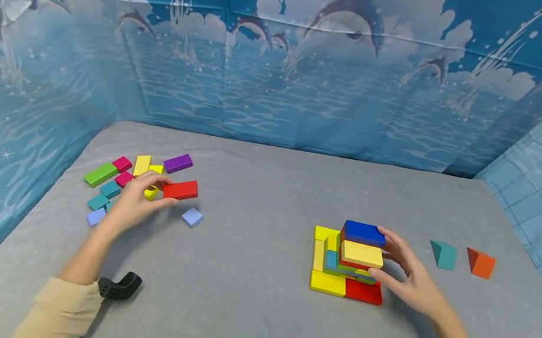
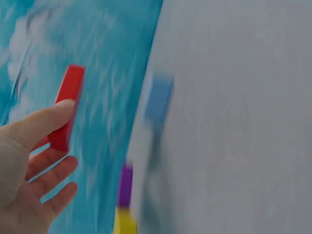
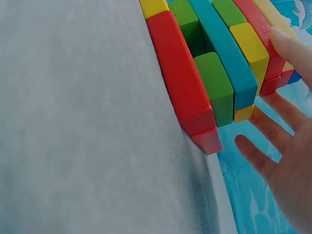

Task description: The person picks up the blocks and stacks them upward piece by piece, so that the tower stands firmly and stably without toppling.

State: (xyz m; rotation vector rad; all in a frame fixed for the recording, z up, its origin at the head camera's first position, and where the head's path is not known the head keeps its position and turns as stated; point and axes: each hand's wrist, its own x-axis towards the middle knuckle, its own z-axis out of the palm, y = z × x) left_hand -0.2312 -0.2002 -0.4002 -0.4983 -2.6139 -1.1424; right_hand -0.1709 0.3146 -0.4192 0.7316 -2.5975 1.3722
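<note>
Left hand (image 1: 138, 206): one, thumb and fingers clamped on the left end of a red block (image 1: 182, 189); in the left wrist view the remaining fingers sit loosely below it. Red block: rectangular, at the right side of a loose group, near a purple block (image 1: 178, 163) and a pale blue block (image 1: 192, 217). Loose group, left part of the grey cloth (image 1: 237, 307): one long green block (image 1: 101, 174); two magenta blocks (image 1: 122, 164); one cream block (image 1: 142, 165); yellow pieces (image 1: 156, 169), partly behind the left hand; teal pieces (image 1: 110, 189); a second pale blue piece (image 1: 95, 216). Right hand (image 1: 410, 282): one, thumb and fingers apart, at the right end of the stack (image 1: 348, 264), fingertips at its upper layers; firmness of contact cannot be told. Stack: many-coloured, right of centre, blue slab (image 1: 364, 233) uppermost, yellow and red pieces at the base. Wedges, right of the stack: one teal (image 1: 443, 255), one orange (image 1: 481, 264), standing apart. Sleeves: beige (image 1: 65, 308), with a black wrist mount (image 1: 120, 286) at each wrist. Backdrop (image 1: 283, 93): blue, dolphin-printed.
</note>
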